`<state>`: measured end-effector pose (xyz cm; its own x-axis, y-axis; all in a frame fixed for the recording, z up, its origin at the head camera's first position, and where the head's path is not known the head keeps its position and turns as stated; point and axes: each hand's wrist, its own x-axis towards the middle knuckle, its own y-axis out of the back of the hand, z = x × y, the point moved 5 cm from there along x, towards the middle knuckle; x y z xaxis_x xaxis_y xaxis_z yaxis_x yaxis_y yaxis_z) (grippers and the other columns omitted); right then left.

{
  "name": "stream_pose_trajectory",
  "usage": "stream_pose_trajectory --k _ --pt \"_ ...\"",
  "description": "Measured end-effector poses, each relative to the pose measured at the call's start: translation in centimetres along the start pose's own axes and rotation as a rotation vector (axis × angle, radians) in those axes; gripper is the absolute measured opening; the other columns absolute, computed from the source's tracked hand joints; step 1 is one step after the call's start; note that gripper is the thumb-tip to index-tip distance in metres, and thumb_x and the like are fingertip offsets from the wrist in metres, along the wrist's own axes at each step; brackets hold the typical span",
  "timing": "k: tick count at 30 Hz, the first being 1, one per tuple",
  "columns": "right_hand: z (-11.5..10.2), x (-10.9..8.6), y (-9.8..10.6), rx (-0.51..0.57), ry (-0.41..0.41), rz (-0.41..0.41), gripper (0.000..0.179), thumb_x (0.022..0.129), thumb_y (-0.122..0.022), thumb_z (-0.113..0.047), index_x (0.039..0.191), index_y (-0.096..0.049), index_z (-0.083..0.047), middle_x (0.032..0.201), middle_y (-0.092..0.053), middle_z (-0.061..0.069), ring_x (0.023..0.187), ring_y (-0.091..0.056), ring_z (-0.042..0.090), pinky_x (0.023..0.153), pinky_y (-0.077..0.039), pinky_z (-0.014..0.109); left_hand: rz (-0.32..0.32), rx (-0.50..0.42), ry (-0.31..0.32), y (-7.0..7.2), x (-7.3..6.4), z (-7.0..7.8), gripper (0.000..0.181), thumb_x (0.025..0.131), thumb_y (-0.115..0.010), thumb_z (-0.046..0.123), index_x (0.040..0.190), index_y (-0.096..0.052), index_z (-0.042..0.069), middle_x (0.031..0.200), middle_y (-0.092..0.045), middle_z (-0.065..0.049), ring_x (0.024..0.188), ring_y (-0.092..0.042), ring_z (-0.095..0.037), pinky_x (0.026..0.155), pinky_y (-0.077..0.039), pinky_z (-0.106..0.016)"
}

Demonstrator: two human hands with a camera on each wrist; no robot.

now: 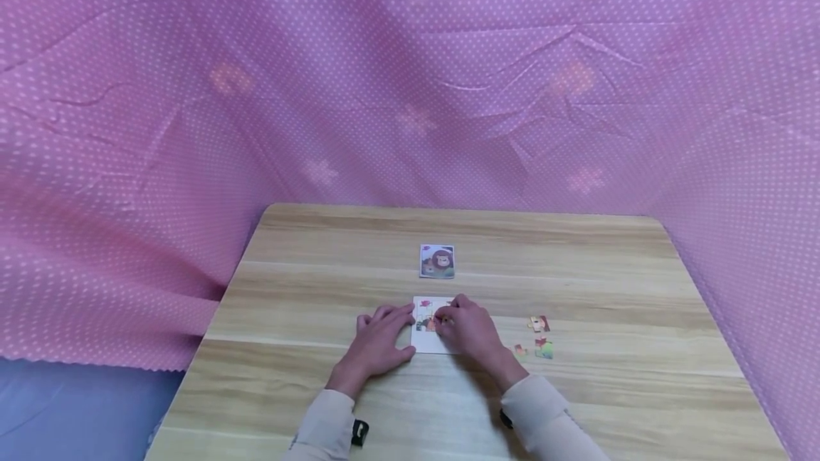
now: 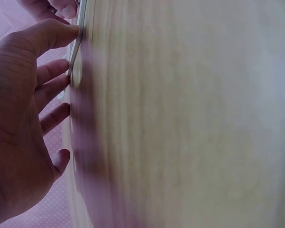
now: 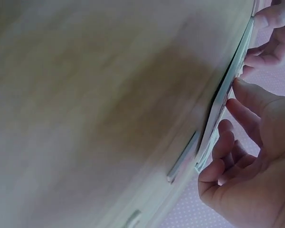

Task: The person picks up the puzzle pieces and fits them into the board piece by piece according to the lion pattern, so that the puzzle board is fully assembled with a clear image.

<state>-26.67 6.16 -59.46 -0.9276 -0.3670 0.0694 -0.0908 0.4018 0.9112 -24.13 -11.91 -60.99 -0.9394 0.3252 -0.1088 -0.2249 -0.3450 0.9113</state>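
A white puzzle board lies on the wooden table, with several picture pieces laid along its upper left part. My left hand is at the board's left side. Its thumb and fingertips touch the board's edge, as the left wrist view also shows. Over the right part of the board, my right hand pinches a small puzzle piece between thumb and index finger, down at the board's surface. That piece is mostly hidden by the fingers. In the right wrist view the other fingers of the right hand are curled.
Beyond the board lies a card with a lion picture. To the right are loose puzzle pieces: one at the top, a greenish group below and a small reddish one. Pink dotted cloth hangs behind the table.
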Motion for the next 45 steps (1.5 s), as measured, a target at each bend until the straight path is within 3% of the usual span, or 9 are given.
stream_pose_trajectory --k 7,11,17,30,37,45 --pt "0.3 -0.7 0.4 0.001 -0.014 0.002 0.021 0.084 -0.072 -0.024 0.105 -0.075 -0.026 0.087 -0.058 -0.004 0.072 -0.050 0.012 0.067 -0.044 0.030 -0.003 0.010 0.000 -0.5 0.1 -0.1 0.055 0.081 -0.065 0.052 0.131 -0.056 0.030 0.154 -0.035 0.019 0.133 -0.037 -0.012 0.089 -0.029 -0.043" --pt "1.5 -1.5 1.3 0.048 -0.072 -0.007 0.028 0.084 -0.069 -0.019 0.111 -0.072 -0.026 0.092 -0.057 -0.004 0.077 -0.051 0.013 0.070 -0.046 0.032 -0.004 0.015 -0.014 -0.6 0.1 0.0 0.055 0.082 -0.064 0.052 0.131 -0.056 0.029 0.154 -0.036 0.016 0.134 -0.037 -0.014 0.095 -0.031 -0.046" --pt "4.2 -2.6 3.2 0.016 -0.129 0.042 0.030 0.080 -0.071 -0.020 0.110 -0.072 -0.022 0.100 -0.062 0.000 0.092 -0.058 0.021 0.081 -0.047 0.044 -0.017 0.041 -0.016 -0.5 0.1 0.4 0.058 0.082 -0.065 0.052 0.133 -0.056 0.026 0.154 -0.038 0.012 0.136 -0.038 -0.018 0.104 -0.035 -0.048" --pt "11.4 -6.4 6.5 0.014 -0.259 0.083 0.030 0.086 -0.067 -0.021 0.115 -0.069 -0.016 0.114 -0.059 0.013 0.100 -0.056 0.032 0.081 -0.043 0.056 -0.001 0.143 -0.045 0.0 -0.4 0.8 0.059 0.085 -0.060 0.050 0.136 -0.053 0.022 0.156 -0.035 0.004 0.139 -0.038 -0.022 0.107 -0.037 -0.048" --pt "13.9 -7.5 7.0 -0.010 -0.340 0.037 0.031 0.085 -0.065 -0.020 0.115 -0.069 -0.011 0.114 -0.060 0.014 0.100 -0.061 0.032 0.075 -0.047 0.055 0.002 0.123 -0.042 0.0 -0.3 0.9 0.058 0.088 -0.059 0.051 0.138 -0.052 0.022 0.155 -0.037 0.004 0.139 -0.038 -0.022 0.107 -0.037 -0.049" --pt "14.4 -7.3 6.5 0.028 -0.354 -0.017 0.037 0.081 -0.070 -0.014 0.117 -0.066 -0.005 0.101 -0.060 0.013 0.089 -0.057 0.025 0.075 -0.048 0.047 0.020 0.138 -0.059 -0.1 -0.3 1.0 0.056 0.088 -0.059 0.049 0.136 -0.054 0.022 0.152 -0.043 0.004 0.136 -0.041 -0.022 0.106 -0.038 -0.048"
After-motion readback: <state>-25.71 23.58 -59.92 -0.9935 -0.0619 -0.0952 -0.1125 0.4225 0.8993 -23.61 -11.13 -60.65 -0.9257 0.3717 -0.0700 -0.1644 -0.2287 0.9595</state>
